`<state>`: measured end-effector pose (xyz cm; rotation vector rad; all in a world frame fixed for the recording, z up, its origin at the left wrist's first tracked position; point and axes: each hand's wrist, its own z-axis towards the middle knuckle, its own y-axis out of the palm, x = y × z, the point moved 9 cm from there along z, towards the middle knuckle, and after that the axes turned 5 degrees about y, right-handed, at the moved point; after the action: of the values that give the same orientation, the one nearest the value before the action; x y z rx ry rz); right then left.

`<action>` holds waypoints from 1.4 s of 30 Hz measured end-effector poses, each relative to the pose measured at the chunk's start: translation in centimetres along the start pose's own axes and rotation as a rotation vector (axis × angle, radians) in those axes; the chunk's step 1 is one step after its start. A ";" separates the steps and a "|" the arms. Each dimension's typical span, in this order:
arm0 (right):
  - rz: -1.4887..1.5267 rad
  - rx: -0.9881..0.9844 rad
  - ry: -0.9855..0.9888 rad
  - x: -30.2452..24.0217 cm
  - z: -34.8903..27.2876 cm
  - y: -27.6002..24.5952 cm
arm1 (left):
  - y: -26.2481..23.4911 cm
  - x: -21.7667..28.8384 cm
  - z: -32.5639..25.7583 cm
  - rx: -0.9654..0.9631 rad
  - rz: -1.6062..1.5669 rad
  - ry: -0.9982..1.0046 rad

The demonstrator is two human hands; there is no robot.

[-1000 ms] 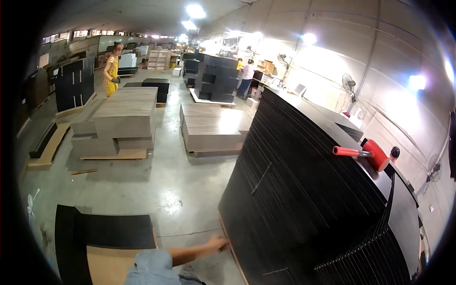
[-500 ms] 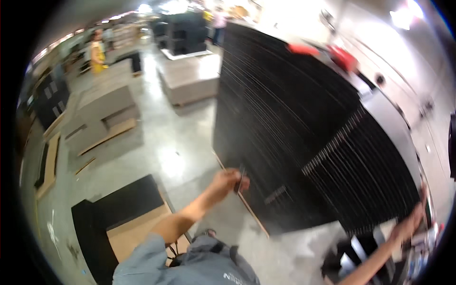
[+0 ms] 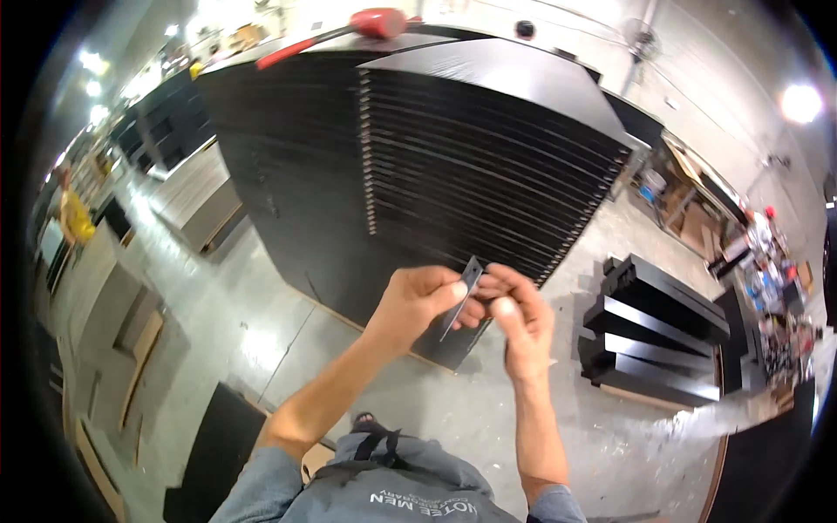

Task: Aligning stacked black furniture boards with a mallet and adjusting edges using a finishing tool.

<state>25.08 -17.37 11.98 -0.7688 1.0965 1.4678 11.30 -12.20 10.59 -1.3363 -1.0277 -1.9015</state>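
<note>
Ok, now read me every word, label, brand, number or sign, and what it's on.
Grey shirt: white lettering on it; I won't copy out the wording.
Thin dark piece in the left hand: no lettering I can make out.
Red mallet: none I can make out.
Clutter at the far right: too small and blurred to read.

Got two hands [image 3: 423, 305] [image 3: 525, 331] mid-frame, one thin strip [image 3: 472, 273], one red mallet [image 3: 378, 23] up top, one yellow-clad person [image 3: 76, 218] far left.
</note>
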 end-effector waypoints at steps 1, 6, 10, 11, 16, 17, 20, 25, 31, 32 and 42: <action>0.088 -0.028 0.015 -0.4 -0.1 0.4 | 1.1 -0.2 0.5 -0.054 0.103 0.032; 0.156 0.219 0.045 1.8 -0.7 -3.3 | 3.4 -2.4 0.2 -0.229 0.088 -0.007; 0.280 0.290 -0.006 2.4 -1.6 -4.1 | 3.1 -5.3 -0.4 -0.290 -0.111 -0.276; 0.262 0.283 -0.083 1.8 -1.9 -3.9 | 3.5 -6.4 -1.1 -0.320 -0.298 -0.427; 0.149 0.301 -0.128 2.5 -2.9 -3.1 | 2.8 -8.6 -3.0 -0.340 -0.525 -0.555; 0.144 0.317 -0.138 2.6 -3.2 -2.6 | 2.4 -8.4 -3.0 -0.358 -0.521 -0.563; 0.094 0.434 -0.041 3.5 -4.3 -2.3 | 0.5 -7.7 -1.8 -0.203 -0.490 -0.506; -0.189 0.662 0.257 5.4 -7.4 -3.3 | 1.6 -9.1 -1.4 -0.387 -0.208 -0.442; -0.006 0.712 0.274 7.0 -8.4 -3.7 | 1.1 -10.2 -1.3 -0.332 -0.184 -0.347; 0.006 0.722 0.237 6.8 -8.5 -4.1 | 1.5 -10.4 -1.5 -0.290 -0.198 -0.367; 0.156 0.671 0.140 4.9 -7.9 -9.2 | 6.8 -10.3 1.1 -0.085 -0.328 -0.281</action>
<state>32.32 -23.04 2.71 -0.3140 1.6633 1.0671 20.62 -14.49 2.81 -1.5969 -1.3913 -2.0483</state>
